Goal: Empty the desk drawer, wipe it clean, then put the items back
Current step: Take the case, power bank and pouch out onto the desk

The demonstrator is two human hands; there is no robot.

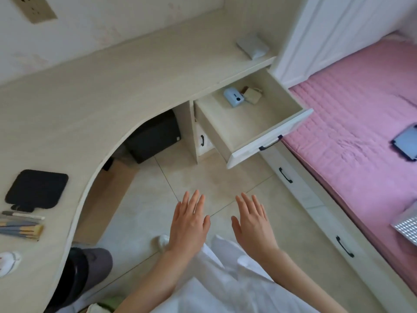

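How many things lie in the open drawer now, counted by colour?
Blue: 1, the device
Beige: 1, the pouch
Total: 2, both at the back of the drawer

Drawer (252,123) is pulled out, containing 2 items: blue device (234,97), beige pouch (252,94). Left hand (189,220) and right hand (252,222) hover flat above floor (203,175).

My one head camera looks steeply down and forward from standing height, both hands (221,224) near below, the drawer (252,123) farther ahead.
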